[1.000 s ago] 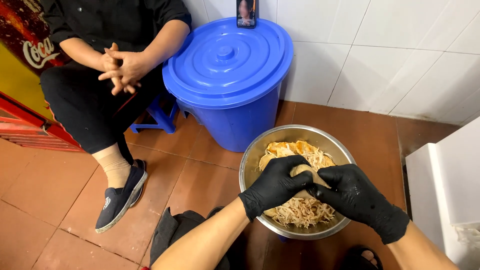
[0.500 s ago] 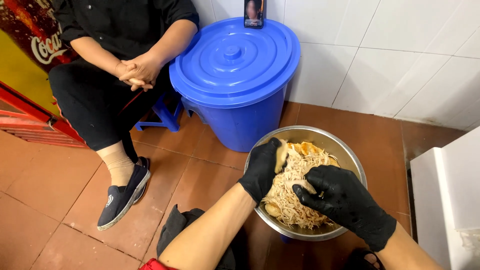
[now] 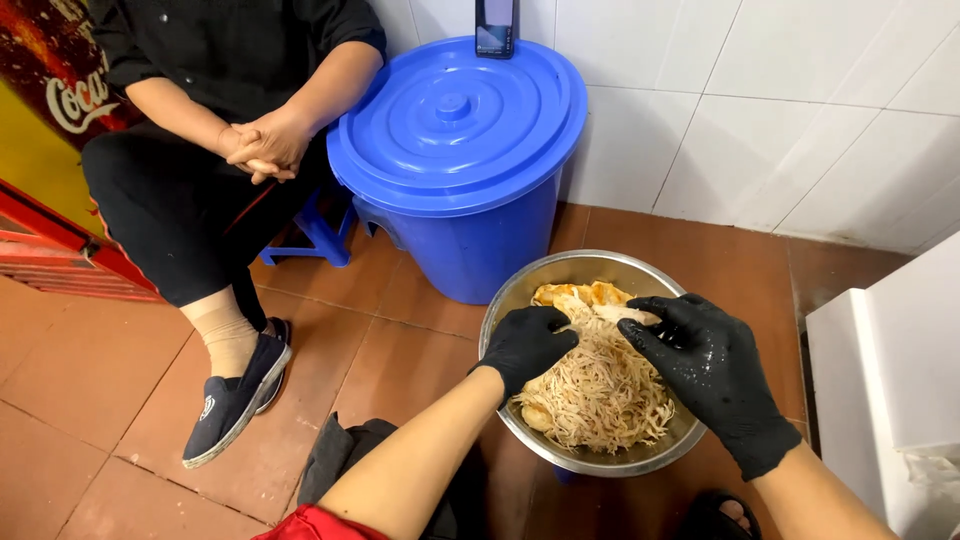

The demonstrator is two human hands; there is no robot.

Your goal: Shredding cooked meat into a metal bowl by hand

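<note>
Both forearms reach forward, bare from elbow to wrist, with the hands in black gloves. The left hand (image 3: 528, 343) sits low, knuckles up, fingers curled down and inward in a loose claw. The right hand (image 3: 706, 362) is a touch higher (its glove glistening wet), palm turned left, fingers bent toward the other hand, thumb tucked under, wrist cocked.

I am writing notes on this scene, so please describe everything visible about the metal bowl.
The metal bowl is round, shiny and looks like steel, with a thin rolled rim. It sits upright, low before the person, beside the blue lidded bucket, above the brown tiled floor. It holds pale shredded strands and some larger yellowish pieces. The left hand and right hand, both in black gloves, reach inside among the food.
</note>
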